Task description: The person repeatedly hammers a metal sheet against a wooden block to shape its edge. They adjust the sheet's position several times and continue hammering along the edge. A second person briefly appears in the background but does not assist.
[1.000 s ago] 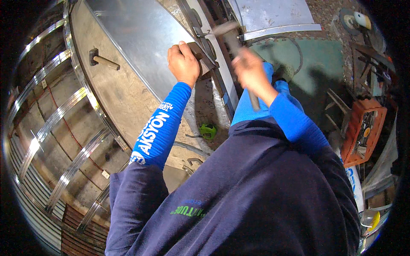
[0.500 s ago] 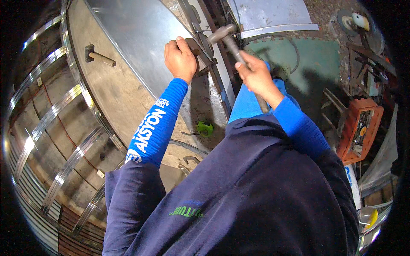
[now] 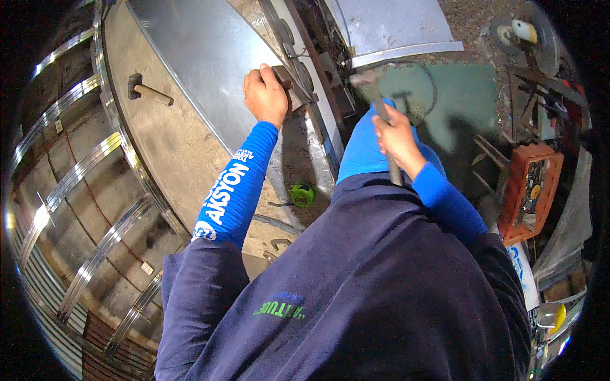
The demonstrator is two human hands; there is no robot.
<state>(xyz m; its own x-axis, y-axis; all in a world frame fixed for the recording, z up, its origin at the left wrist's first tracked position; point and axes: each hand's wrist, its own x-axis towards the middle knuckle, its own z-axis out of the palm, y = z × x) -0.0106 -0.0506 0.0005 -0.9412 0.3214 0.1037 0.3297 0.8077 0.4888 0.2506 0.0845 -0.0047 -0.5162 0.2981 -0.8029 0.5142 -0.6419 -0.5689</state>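
Observation:
My left hand (image 3: 265, 97) is closed over the near corner of a shiny metal sheet (image 3: 197, 57). Its fingers grip a dark flat metal piece (image 3: 293, 89) along the sheet's edge; part of that piece is hidden under the palm. My right hand (image 3: 399, 140) is wrapped round the handle of a hammer (image 3: 385, 109), out to the right and apart from the sheet. The hammer's head is smeared by motion over the green mat. Beneath my left hand's level, a green tape measure (image 3: 302, 195) lies on the worktable (image 3: 190, 143).
A mallet (image 3: 150, 91) lies on the worktable's left side. Metal framing (image 3: 92, 165) stands beyond that edge. On the right are a green mat (image 3: 464, 92), an orange crate (image 3: 540, 190) holding small items, and an angle grinder (image 3: 518, 33). Another pale sheet (image 3: 394, 28) lies farther off.
My right hand has drawn the hammer away from the sheet's edge, to the right and slightly toward me. My left hand stays on the dark metal piece.

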